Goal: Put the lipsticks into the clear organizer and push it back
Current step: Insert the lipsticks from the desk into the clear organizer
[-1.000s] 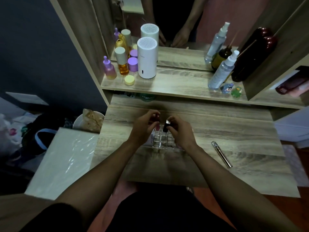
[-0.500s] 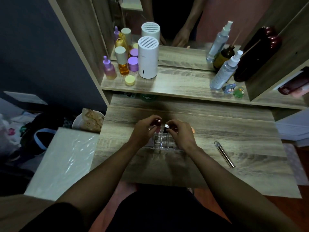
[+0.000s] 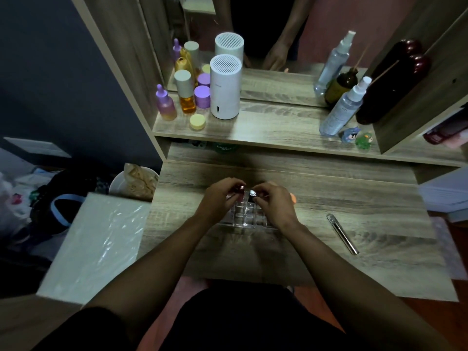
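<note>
clear organizer [image 3: 249, 216] far cells hidden under both hands, lipstick bodies covered by fingers, slot occupancy unreadable

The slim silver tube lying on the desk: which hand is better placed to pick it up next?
Probably the right hand. The slim silver tube lies on its side of the clear organizer, nothing between. The left hand would need to cross over.
</note>
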